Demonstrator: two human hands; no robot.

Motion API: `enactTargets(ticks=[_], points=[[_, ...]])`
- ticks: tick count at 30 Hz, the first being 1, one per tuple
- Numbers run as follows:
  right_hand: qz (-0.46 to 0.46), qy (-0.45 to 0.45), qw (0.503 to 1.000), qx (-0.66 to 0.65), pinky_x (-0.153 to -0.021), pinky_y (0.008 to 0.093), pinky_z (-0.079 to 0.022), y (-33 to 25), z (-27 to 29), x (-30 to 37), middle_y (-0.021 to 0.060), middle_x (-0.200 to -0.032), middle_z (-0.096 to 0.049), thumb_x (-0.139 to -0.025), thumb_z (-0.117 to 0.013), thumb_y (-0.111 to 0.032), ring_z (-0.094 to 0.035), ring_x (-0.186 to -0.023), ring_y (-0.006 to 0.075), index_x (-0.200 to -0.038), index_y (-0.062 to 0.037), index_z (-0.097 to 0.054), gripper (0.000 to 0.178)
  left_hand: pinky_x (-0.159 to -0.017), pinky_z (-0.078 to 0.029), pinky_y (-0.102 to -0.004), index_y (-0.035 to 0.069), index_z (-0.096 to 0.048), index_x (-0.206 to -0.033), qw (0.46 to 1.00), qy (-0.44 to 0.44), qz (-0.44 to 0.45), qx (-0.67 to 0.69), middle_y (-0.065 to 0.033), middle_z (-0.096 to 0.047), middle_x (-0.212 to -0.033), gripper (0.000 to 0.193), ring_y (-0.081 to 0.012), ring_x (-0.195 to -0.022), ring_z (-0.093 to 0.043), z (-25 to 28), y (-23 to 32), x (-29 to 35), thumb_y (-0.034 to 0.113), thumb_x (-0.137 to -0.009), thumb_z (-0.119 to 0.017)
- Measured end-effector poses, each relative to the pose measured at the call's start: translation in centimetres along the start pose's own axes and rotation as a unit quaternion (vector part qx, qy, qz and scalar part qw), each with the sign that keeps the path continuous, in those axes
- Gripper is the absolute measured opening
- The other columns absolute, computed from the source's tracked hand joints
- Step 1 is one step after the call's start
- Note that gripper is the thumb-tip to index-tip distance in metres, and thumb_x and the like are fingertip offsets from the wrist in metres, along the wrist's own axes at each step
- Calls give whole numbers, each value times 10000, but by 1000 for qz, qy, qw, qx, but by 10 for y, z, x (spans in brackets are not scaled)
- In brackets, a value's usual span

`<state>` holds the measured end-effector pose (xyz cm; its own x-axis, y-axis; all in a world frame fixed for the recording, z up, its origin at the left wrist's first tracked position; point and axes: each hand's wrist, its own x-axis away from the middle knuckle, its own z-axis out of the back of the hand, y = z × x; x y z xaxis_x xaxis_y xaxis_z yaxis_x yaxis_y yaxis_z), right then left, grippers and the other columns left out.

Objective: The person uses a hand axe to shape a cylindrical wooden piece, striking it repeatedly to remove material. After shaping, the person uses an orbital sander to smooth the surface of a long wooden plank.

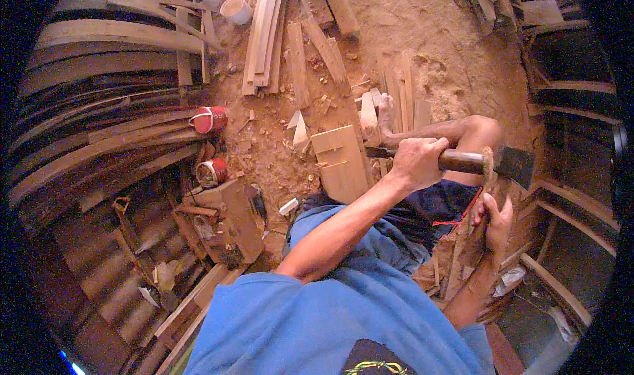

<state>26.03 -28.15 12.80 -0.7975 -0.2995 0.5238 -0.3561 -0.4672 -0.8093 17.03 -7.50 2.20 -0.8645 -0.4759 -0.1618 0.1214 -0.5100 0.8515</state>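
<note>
My left hand [419, 162] is wrapped around a chisel with a thick brown wooden handle [462, 161]. Its dark blade [379, 152] points left, toward a pale wooden block [347, 170] with slots cut in its face. Whether the tip touches the block I cannot tell. My right hand [495, 220] grips a hatchet-like tool by its light wooden handle [487, 183]. The tool's dark, flared head [517, 167] is by the butt of the chisel handle. Contact between the two is unclear. My bent leg [479, 137] lies behind the tools.
Planks [267, 38] and offcuts [300, 132] lie on the dusty floor ahead. Curved timbers [119, 38] are stacked at left, beside two red buckets [210, 119]. A wooden box [234, 220] stands left of me. Wooden rails [574, 203] line the right side.
</note>
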Motion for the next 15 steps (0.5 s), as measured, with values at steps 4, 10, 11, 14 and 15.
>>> enactTargets(ticks=[4,10,11,14,15], points=[[-23,10,1000,8,-461,268,-452,-1,12,6,26,-709,-527,-947,-666,-200,-507,-509,123,-1116,-52,-492,285,-659,-559,-465,76,-638,-852,999,3,13,-37,-144,-689,-775,219,-351,-749,-697,1,-3,-2,188,-687,-727],[-21,4,999,37,-501,275,-487,1,11,11,33,-724,-599,-941,-681,-214,-569,-535,136,-1058,-55,-539,244,-650,-561,-461,79,-634,-855,998,-12,34,-58,-145,-693,-788,271,-343,-754,-701,2,-10,4,242,-682,-765],[-11,-2,999,40,-499,275,-485,1,10,11,29,-722,-597,-941,-681,-216,-567,-533,134,-1054,-57,-538,242,-649,-561,-461,79,-633,-857,997,-14,36,-64,-145,-694,-793,284,-343,-754,-700,2,-10,5,253,-681,-772],[-1,-9,1000,30,-491,273,-478,2,10,9,22,-714,-589,-944,-678,-221,-560,-523,131,-1039,-62,-537,233,-688,-562,-472,78,-624,-873,997,-23,52,-53,-155,-690,-808,296,-378,-792,-691,4,-10,6,235,-681,-787],[3,-10,1000,23,-488,274,-475,2,10,8,22,-710,-586,-945,-675,-220,-557,-518,132,-1033,-64,-536,227,-708,-562,-477,78,-621,-880,997,-26,59,-44,-160,-688,-813,297,-395,-811,-687,5,-10,6,220,-682,-791]])
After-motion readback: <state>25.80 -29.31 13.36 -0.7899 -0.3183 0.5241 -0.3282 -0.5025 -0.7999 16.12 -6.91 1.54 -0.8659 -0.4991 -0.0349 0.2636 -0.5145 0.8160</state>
